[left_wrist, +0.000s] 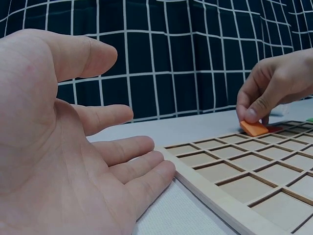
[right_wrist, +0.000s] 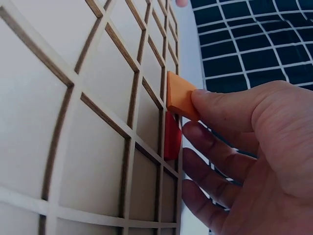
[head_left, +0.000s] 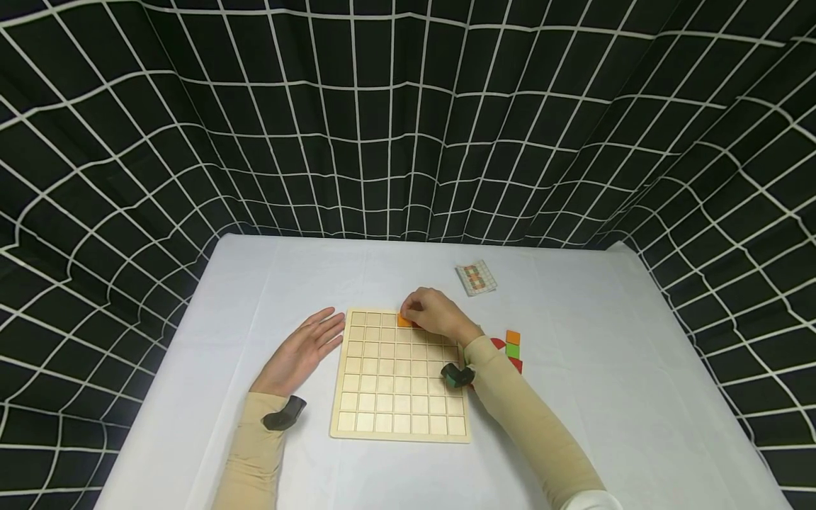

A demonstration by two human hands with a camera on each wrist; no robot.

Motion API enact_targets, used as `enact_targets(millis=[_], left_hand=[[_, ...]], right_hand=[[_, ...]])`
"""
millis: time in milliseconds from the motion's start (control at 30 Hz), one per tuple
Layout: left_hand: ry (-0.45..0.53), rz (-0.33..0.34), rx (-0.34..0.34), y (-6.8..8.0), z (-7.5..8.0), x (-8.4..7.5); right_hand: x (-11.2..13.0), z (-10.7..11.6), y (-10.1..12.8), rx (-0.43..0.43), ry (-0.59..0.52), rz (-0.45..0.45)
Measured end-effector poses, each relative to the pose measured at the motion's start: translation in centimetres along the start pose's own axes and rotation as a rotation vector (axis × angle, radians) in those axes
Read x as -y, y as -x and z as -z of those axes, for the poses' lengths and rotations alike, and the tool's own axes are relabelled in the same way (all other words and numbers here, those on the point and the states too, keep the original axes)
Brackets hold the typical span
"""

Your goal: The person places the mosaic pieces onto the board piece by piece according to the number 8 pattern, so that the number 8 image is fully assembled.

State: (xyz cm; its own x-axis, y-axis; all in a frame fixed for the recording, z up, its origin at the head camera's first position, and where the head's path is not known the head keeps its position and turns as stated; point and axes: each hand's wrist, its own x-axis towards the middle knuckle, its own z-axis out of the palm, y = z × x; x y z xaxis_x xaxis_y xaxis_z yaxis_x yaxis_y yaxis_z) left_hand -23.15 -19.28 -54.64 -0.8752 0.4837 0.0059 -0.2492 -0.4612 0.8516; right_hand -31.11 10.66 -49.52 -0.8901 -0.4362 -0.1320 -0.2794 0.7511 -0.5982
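Observation:
An orange square tile [right_wrist: 181, 95] is pinched between thumb and fingers of my right hand [head_left: 435, 312], tilted over a cell in the far row of the wooden grid board [head_left: 376, 434]. Right beside it, a red piece [right_wrist: 171, 137] sits in that same row. My left hand [head_left: 309, 352] lies palm up at the board's left side, fingers straight and holding nothing. In the left wrist view its fingertips [left_wrist: 166, 171] come right at the board's edge.
To the right of the board, partly behind my right forearm, lie an orange square [head_left: 513, 337], a green square [head_left: 513, 350] and red pieces [head_left: 498, 343]. A small stack of pattern cards [head_left: 476, 278] rests farther back on the white table [head_left: 280, 276]. Dark gridded curtains [head_left: 408, 142] surround it.

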Motion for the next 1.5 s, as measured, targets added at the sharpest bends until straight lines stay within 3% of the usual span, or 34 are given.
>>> enact_targets(millis=[367,1033,1300,1500], left_hand=[[0.000,0.003,-0.008,0.0,-0.2,-0.2],[0.003,0.006,-0.009,-0.2,-0.1,0.0],[-0.002,0.010,-0.005,-0.2,0.0,0.1],[0.002,0.010,-0.006,-0.1,0.1,0.2]], right_hand=[[0.2,-0.3,0.0,-0.028,0.035,-0.025],[0.3,-0.5,0.0,-0.055,0.131,0.013],[0.3,0.0,0.6,-0.054,0.026,-0.006],[0.8,0.9,1.6,-0.074,-0.119,0.012]])
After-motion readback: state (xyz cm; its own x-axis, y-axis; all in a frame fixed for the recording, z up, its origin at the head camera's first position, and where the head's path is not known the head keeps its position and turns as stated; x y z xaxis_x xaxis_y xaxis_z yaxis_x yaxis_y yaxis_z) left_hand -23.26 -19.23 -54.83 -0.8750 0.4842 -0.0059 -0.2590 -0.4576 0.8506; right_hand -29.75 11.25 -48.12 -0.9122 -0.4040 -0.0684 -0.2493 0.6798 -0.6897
